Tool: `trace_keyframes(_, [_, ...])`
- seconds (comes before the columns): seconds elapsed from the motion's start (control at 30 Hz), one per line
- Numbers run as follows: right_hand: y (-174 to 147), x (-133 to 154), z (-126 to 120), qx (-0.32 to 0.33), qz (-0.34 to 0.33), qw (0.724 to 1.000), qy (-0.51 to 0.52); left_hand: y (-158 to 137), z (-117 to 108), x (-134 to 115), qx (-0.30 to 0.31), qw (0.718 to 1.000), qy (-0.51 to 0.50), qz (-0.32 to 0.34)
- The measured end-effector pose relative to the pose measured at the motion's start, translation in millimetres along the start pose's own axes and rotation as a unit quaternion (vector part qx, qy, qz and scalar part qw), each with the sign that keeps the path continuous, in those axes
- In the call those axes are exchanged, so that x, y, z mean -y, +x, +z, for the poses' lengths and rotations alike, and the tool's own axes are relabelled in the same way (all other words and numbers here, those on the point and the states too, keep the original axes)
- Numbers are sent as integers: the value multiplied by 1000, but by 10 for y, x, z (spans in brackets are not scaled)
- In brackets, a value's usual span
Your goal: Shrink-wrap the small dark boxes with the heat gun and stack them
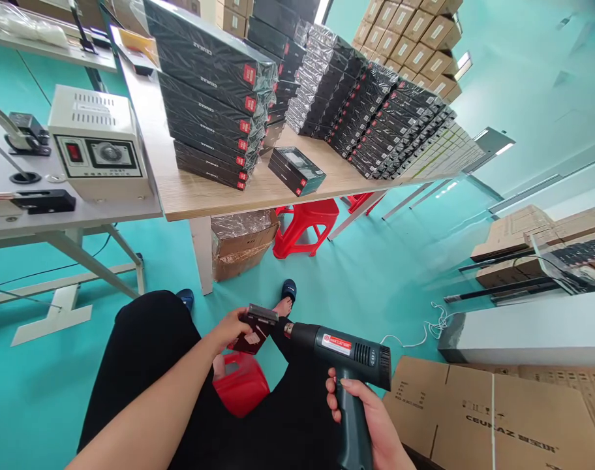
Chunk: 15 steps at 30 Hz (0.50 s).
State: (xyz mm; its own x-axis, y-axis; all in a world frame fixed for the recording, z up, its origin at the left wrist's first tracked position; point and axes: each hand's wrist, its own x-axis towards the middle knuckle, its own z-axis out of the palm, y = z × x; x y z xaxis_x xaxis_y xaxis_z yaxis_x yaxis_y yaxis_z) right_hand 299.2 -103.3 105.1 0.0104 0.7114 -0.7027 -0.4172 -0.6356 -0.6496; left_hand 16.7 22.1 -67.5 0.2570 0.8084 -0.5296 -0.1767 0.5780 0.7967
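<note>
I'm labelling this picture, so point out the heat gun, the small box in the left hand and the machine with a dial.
Heat gun [355, 359], head view: the side of its body.
Small box [260, 330], head view: its printed face.
Machine with a dial [100, 146], head view: its front panel.

I am facing a wood-topped table [199, 194] that is stretching over a turquoise floor [400, 261], which is gleaming; a red stool [317, 211] is standing beneath, and a paler table [116, 211] is sitting at left.

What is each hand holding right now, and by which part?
Right hand: the heat gun, by its handle. Left hand: a small dark box, by its left side.
</note>
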Motion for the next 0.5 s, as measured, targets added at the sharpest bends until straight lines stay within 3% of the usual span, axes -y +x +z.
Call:
trace_keyframes(0.1, [-123, 54, -116, 23, 29, 999, 37, 1, -59, -78, 9, 977, -185, -102])
trace_keyframes(0.17, [-212, 73, -190, 50, 53, 996, 44, -14, -93, -148, 14, 955, -257, -149])
trace_keyframes(0.3, [-344, 61, -243, 91, 76, 993, 28, -69, -103, -278, -27, 943, -308, -120])
trace_keyframes(0.5, [-354, -22, -132, 102, 86, 991, 13, -152, -81, -351, -17, 950, -291, -110])
